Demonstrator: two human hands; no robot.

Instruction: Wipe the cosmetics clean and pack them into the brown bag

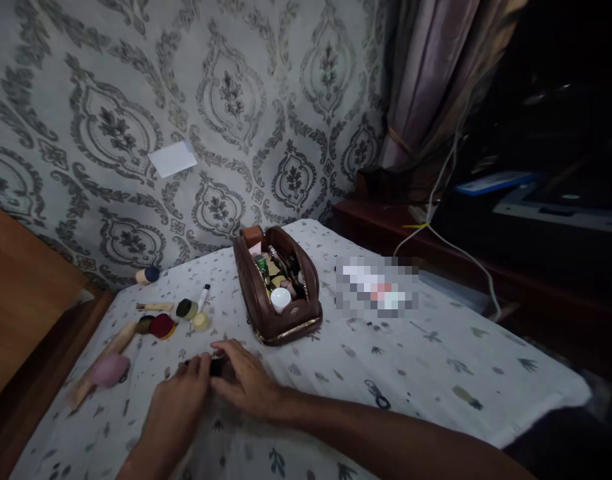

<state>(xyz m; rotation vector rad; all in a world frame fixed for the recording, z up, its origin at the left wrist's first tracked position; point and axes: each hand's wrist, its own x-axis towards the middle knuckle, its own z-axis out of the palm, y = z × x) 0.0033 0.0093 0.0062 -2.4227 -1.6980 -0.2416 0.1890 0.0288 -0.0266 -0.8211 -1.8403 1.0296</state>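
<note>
Low in the middle, my left hand [179, 400] and my right hand [246, 380] meet over the cloth. A small dark object [220, 367] lies between them, mostly covered by fingers, so its kind does not show. My left fingers are curled onto its near left side, and my right fingers and thumb close round it from the right. Just beyond them stands a brown cosmetic bag [246, 300], unzipped. Inside are a white-lidded jar [281, 299], a green-topped item [261, 262] and several other small cosmetics.
To the left lie a pink makeup sponge [109, 370], a red round container [162, 326], a dark-lidded jar [187, 309], a small yellow pot [201, 321], a white tube [203, 299] and a brush [155, 307]. A blurred patch [379, 287] covers something at right. White cables [453, 237] hang beyond the cloth's edge.
</note>
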